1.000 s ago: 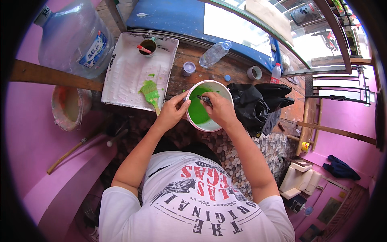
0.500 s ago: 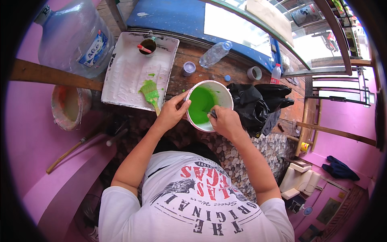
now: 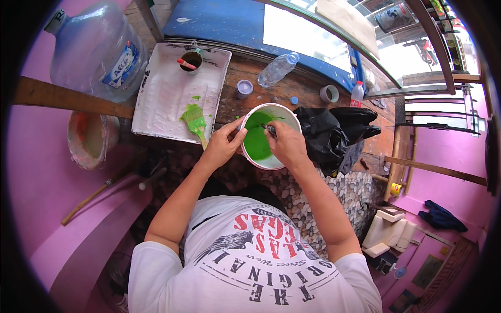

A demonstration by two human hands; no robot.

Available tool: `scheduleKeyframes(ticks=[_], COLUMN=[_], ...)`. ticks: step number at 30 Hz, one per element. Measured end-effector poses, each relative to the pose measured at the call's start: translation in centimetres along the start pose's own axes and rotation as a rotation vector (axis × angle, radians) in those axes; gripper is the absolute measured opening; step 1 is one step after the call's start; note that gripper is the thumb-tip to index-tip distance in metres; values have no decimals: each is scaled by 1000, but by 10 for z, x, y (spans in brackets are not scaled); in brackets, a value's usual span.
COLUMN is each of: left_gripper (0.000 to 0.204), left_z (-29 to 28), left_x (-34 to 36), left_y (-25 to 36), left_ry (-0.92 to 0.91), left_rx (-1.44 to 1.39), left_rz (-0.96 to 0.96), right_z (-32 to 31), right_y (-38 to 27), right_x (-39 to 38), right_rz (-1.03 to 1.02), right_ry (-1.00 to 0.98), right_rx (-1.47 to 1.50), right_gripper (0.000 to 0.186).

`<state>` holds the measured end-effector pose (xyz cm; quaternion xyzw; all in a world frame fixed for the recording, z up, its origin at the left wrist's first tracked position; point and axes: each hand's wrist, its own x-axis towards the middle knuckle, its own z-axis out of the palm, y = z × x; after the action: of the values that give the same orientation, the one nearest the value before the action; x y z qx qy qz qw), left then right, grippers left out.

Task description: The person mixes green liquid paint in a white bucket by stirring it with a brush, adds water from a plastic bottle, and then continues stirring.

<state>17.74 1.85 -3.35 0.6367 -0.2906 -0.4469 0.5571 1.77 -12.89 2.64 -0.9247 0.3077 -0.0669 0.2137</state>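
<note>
up and across swings the right hand [image 3: 287, 145], off the near right side of the white bucket [image 3: 296, 123] and closer to its middle, while the left hand [image 3: 224, 144] stays put. biggest first: the wooden bench [image 3: 309, 86], with the white tray [image 3: 162, 99] walling off the left and the black plastic bag [image 3: 321, 141] crowding the bucket's right; whether they touch, can't tell. the bucket is at the bench's near edge, green paint [image 3: 255, 146] inside. looks like stirring: left fingers bent, seemingly pinching the left rim; right fingers curled tight round a small dark tool [image 3: 270, 130], lower end unseen. next stroke calls for a steady rim and a path inside the wall, i'd judge. elbow room? mainly past the far rim, towards the clear bottle [image 3: 276, 70] and the little blue cap [image 3: 294, 100].
</note>
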Motion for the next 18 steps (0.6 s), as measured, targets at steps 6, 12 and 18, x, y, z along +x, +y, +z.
scheduleKeyframes(ticks=[6, 12, 18], left_gripper=[48, 48, 48], left_z=[0, -1, 0], left_x=[1, 0, 0], left_y=[-5, 2, 4], left_ry=[17, 10, 2], left_rx=[26, 48, -19], left_rz=[26, 17, -3], right_z=[-10, -13, 8], right_y=[7, -23, -30], right_x=[-17, -22, -11], right_rz=[149, 187, 87], right_ry=[-100, -253, -103], right_rx=[-139, -15, 168], right_gripper=[24, 30, 27])
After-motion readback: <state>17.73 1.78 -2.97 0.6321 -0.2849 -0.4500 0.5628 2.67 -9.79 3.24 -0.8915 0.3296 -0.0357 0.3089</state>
